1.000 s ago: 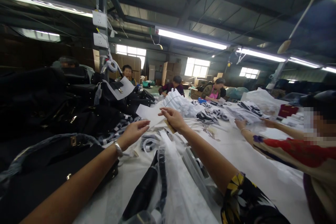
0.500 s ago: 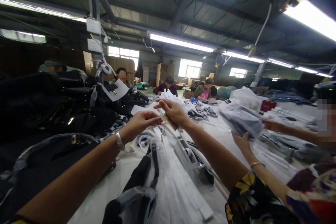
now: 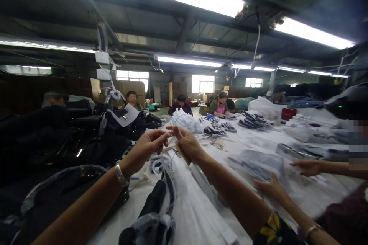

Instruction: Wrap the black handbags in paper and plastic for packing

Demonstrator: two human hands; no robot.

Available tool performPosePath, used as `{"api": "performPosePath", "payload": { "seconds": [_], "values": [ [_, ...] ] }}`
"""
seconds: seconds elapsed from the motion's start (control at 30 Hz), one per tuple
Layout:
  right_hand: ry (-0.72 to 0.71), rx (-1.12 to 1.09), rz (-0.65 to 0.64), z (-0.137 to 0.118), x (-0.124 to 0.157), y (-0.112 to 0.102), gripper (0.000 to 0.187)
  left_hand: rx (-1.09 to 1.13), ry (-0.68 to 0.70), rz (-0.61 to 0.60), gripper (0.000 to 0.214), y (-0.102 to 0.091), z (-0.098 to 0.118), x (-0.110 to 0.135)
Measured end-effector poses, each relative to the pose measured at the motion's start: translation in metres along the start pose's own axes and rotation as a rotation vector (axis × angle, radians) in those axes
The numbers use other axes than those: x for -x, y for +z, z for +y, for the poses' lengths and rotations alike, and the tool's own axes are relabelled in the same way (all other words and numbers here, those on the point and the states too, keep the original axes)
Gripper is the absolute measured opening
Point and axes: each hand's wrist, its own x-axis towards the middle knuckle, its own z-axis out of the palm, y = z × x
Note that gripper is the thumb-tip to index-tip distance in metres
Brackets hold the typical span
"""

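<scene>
My left hand (image 3: 148, 146) and my right hand (image 3: 186, 143) meet above the white-covered table (image 3: 258, 149), fingertips pinched together on a thin white string. A small brown tag (image 3: 183, 154) hangs under my right palm. A silver bracelet (image 3: 120, 174) sits on my left wrist. Below my hands lie a black bag in clear plastic (image 3: 155, 214) and flat white strips (image 3: 198, 206).
Black handbags (image 3: 57, 141) are piled at the left. A co-worker's hands (image 3: 276, 187) press a clear plastic package at the right. A pile of white items (image 3: 185, 119) lies ahead. Several people sit at the far end, with cartons behind them.
My hands have come closer together and slightly toward me, both pinching the string. The co-worker has lowered the plastic package onto the table. The view has tilted up.
</scene>
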Motion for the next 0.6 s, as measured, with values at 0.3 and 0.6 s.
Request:
{"api": "performPosePath", "payload": {
  "seconds": [0.3,0.6],
  "values": [
    [0.309,-0.455,0.024,-0.009,0.014,-0.006,0.051,-0.295,0.198,0.046,0.023,0.008,-0.016,0.021],
    [0.424,-0.696,0.020,-0.010,0.040,-0.012,0.029,-0.557,0.392,0.163,0.060,0.020,-0.029,0.031]
  ]
}}
